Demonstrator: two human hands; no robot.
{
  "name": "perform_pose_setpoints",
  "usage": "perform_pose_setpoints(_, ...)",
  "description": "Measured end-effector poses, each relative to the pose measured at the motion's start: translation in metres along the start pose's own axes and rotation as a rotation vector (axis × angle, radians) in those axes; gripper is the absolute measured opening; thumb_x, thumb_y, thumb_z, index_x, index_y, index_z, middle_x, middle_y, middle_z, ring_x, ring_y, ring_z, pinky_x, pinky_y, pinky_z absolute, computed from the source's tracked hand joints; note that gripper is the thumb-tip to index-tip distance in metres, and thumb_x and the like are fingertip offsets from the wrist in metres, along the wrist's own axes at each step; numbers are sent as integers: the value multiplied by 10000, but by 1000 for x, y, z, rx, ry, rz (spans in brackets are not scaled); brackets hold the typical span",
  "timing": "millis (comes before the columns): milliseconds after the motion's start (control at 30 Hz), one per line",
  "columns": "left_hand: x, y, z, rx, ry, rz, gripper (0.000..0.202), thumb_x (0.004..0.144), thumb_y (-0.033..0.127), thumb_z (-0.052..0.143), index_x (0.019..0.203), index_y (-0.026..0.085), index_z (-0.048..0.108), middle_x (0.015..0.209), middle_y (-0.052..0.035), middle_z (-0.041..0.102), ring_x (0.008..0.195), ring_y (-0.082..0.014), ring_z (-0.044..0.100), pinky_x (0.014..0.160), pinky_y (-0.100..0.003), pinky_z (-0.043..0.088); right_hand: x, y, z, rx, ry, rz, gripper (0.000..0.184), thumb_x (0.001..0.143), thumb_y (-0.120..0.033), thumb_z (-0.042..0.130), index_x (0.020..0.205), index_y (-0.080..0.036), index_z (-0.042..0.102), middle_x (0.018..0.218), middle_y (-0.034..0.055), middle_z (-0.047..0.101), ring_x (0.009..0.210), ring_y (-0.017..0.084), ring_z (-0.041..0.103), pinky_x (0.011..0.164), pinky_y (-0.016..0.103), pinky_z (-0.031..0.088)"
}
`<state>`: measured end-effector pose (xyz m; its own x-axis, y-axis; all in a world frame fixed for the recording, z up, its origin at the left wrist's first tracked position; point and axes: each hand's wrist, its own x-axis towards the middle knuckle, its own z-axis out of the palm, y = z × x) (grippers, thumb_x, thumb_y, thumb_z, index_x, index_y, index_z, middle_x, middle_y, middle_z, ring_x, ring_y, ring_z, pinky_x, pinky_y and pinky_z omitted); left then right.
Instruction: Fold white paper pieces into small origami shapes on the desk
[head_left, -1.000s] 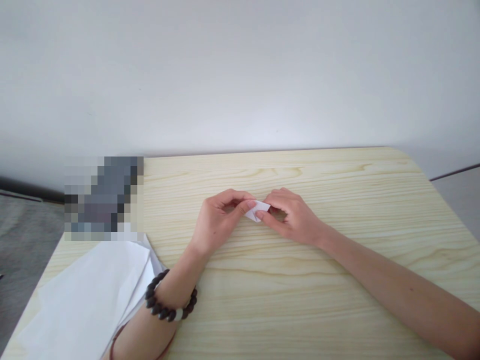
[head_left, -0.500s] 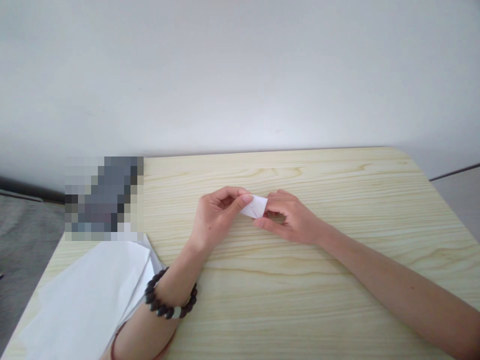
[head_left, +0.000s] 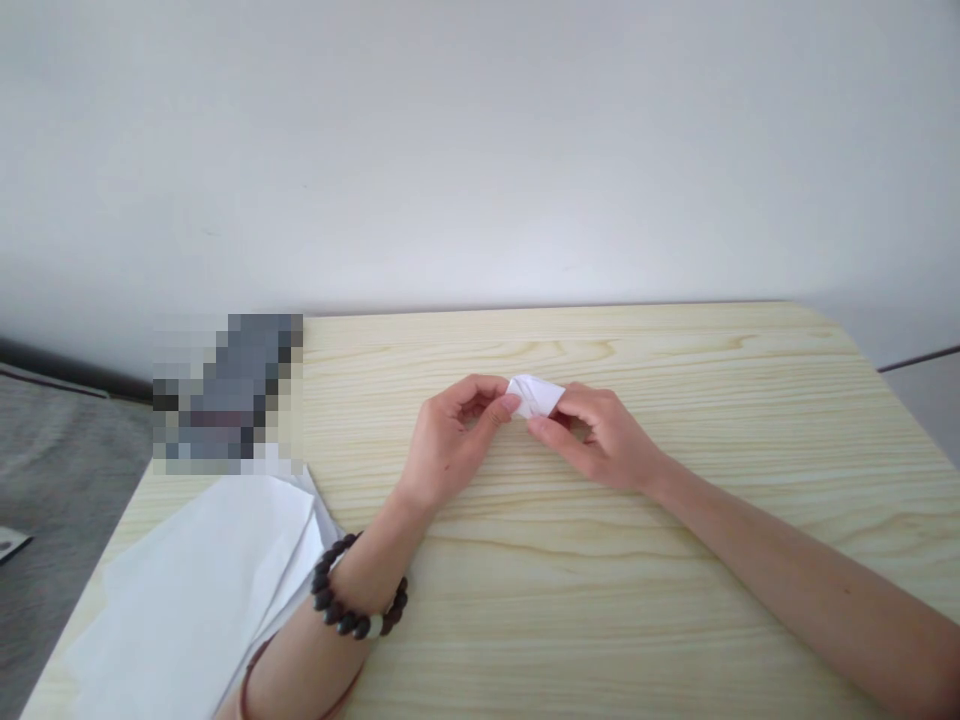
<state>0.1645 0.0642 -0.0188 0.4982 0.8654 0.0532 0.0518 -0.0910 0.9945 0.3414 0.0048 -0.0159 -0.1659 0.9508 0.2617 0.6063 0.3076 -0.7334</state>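
Observation:
A small folded piece of white paper [head_left: 534,394] is held between both hands just above the light wooden table [head_left: 675,600]. My left hand [head_left: 454,440] pinches its left end with thumb and fingers curled. My right hand [head_left: 604,440] pinches the right end, fingers closed around it. A dark beaded bracelet [head_left: 352,605] circles my left wrist.
Several loose white paper sheets [head_left: 202,590] lie at the table's near left corner, partly under my left forearm. A blurred-out dark object [head_left: 229,395] sits at the far left edge. A plain white wall rises behind the table; grey floor shows to the left.
Both hands have turned the folded paper and lifted it slightly away from me. The view shifted a little to the left, so everything sits further right.

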Motion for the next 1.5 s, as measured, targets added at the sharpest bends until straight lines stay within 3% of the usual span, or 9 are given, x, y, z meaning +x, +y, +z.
perform_pose_setpoints(167,1,0,-1,40,-5,14,166,830,316,645,877,158,640,828,-35,678,771,-151,617,742,-257,495,1,1,0,-26,-2,-3,253,885,-280,540,660,-165,538,567,-27,491,522,88,425,536,235,331)
perform_pose_setpoints(467,-1,4,-3,77,-160,-30,218,848,327,627,962,153,693,922,-55,726,855,-184,646,801,-280,491,-1,2,-2,82,5,19,289,867,-277,540,601,-164,530,526,-42,434,474,74,377,501,238,297)
perform_pose_setpoints(667,-2,10,-8,197,-239,-40,210,854,330,591,873,138,674,793,-44,679,722,-158,588,670,-255,456,-1,1,-2,136,59,41,247,886,-276,516,661,-172,512,576,-40,438,502,74,370,473,223,274)
perform_pose_setpoints(833,-4,16,-5,372,-273,24,294,859,366,549,682,137,600,599,10,506,576,-105,421,528,-223,335,-2,2,-3,181,-2,17,222,904,-256,511,703,-169,547,586,-42,447,507,70,372,471,214,274)
perform_pose_setpoints(1033,-4,16,-4,396,-314,4,315,867,389,534,671,145,572,609,13,485,581,-104,406,515,-219,316,-1,1,-4,248,25,52,294,931,-266,469,650,-181,469,568,-48,389,509,76,342,477,222,268)
perform_pose_setpoints(1200,-3,17,-10,365,-449,17,302,874,355,536,647,156,532,595,28,423,545,-90,364,491,-215,290,-1,1,-4,247,-10,-12,233,919,-234,470,696,-174,505,603,-37,435,538,81,384,502,219,298)
perform_pose_setpoints(1333,-3,17,-10,413,-467,100,314,885,341,527,635,155,566,582,17,454,528,-92,376,497,-219,312,-2,3,-4,200,-9,-36,182,924,-225,464,780,-169,561,661,-14,514,578,89,437,524,214,330)
perform_pose_setpoints(1500,-5,14,-4,441,-423,155,243,856,360,581,738,165,666,650,-11,579,615,-128,493,612,-246,413,-2,4,-2,211,42,-39,188,936,-248,463,797,-174,567,698,1,547,612,98,466,549,221,362)
